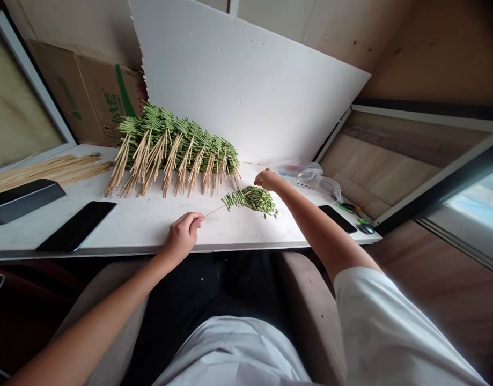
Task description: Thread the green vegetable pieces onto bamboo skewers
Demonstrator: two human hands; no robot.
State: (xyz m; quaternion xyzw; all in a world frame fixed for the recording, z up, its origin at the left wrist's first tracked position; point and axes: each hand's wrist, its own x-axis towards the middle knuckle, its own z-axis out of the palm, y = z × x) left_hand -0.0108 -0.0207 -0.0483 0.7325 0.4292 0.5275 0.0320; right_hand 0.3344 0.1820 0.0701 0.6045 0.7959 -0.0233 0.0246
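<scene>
My left hand (184,230) is closed on the lower end of a thin wooden skewer (214,210). Short green bean pieces (233,200) are threaded crosswise along its far part, beside a loose pile of cut green pieces (260,199). Just above that pile is my right hand (266,179), its fingers bent together; whatever they hold, if anything, is too small to make out. Behind, a long stack of filled green skewers (177,131) lies with its bare sticks pointing towards me.
Bare skewers (49,170), a black stand (24,198) and a dark phone (77,226) lie left. On the right are a plastic bag (318,177), another dark device (337,219) and a mouse (367,228). A white board (246,80) rises behind.
</scene>
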